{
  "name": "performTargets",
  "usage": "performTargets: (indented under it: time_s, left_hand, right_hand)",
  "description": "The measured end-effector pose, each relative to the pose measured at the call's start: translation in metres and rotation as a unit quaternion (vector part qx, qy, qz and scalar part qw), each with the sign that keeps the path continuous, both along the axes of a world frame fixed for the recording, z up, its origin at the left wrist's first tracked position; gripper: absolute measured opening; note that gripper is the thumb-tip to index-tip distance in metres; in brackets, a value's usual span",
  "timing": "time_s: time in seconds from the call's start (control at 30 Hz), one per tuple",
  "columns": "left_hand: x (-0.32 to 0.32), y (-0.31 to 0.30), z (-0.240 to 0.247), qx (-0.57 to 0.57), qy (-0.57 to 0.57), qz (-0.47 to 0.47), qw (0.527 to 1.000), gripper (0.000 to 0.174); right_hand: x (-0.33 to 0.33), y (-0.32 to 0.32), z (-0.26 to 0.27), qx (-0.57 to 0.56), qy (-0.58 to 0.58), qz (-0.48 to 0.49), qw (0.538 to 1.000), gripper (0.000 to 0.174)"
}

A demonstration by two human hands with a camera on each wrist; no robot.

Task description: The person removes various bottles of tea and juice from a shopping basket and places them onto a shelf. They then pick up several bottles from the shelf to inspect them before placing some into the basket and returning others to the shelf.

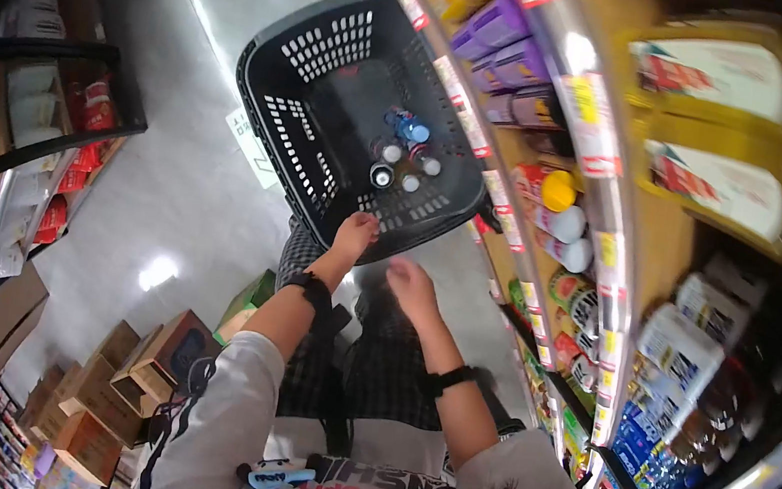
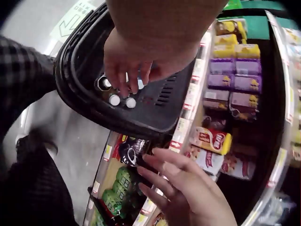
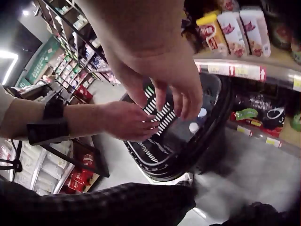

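Note:
A black plastic shopping basket with slotted walls stands beside the shelf in the head view. Several small bottles with white caps are gathered at its near end, along with one blue-capped bottle. My left hand hovers at the near rim, fingers loosely bent and holding nothing. To its right, my right hand is just outside the rim, also holding nothing. In the left wrist view the left hand overlaps the bottles, partly hiding them. The right hand overlaps the basket in the right wrist view.
A tall shelf with price strips runs along the right, stocked with purple packs and large yellow-capped jugs. Cardboard boxes are stacked at lower left. Another shelf with red packs stands on the left, across the grey floor.

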State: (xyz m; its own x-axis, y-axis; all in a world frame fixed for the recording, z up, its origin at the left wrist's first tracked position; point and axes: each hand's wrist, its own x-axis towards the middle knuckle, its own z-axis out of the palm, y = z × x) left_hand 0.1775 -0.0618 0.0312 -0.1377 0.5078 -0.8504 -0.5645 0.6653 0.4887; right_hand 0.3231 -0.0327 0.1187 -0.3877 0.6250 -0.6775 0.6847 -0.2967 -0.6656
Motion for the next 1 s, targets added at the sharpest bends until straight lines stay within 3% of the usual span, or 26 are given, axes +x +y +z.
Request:
performTargets:
  time_s: [0.13, 0.2, 0.27, 0.43, 0.57, 0.67, 0.77, 0.9, 1.0]
  left_hand:
    - [-0.019, 0.019, -0.051, -0.037, -0.043, 0.015, 0.998, 0.023]
    - [-0.033, 0.031, -0.063, -0.063, -0.09, 0.035, 0.993, 0.028]
    - [-0.048, 0.045, -0.068, -0.089, -0.148, 0.095, 0.98, 0.034]
    - [-0.064, 0.063, -0.106, -0.114, -0.145, 0.119, 0.976, 0.037]
    - [-0.074, 0.07, -0.098, -0.107, -0.164, 0.116, 0.974, 0.034]
    - [-0.077, 0.068, -0.096, -0.129, -0.16, 0.111, 0.972, 0.032]
    - [-0.074, 0.058, -0.1, -0.141, -0.139, 0.107, 0.974, 0.032]
    - [-0.068, 0.046, -0.092, -0.113, -0.149, 0.12, 0.975, 0.032]
    - [-0.059, 0.036, -0.084, -0.114, -0.15, 0.147, 0.971, 0.035]
  right_hand:
    - [-0.054, 0.035, -0.093, -0.027, 0.035, -0.117, 0.992, 0.022]
    - [-0.074, 0.053, -0.129, -0.122, 0.07, -0.24, 0.961, 0.024]
    - [-0.078, 0.067, -0.178, -0.242, 0.072, -0.354, 0.9, 0.033]
    - [-0.097, 0.084, -0.264, -0.252, -0.061, -0.311, 0.914, 0.038]
    - [-0.094, 0.081, -0.302, -0.288, -0.015, -0.337, 0.896, 0.039]
    - [-0.095, 0.077, -0.312, -0.222, -0.096, -0.318, 0.917, 0.037]
    - [-0.076, 0.071, -0.33, -0.235, -0.067, -0.26, 0.934, 0.024]
    - [-0.065, 0.061, -0.317, -0.175, -0.097, -0.195, 0.96, 0.013]
    - [-0.066, 0.067, -0.259, -0.151, -0.057, -0.121, 0.979, 0.015]
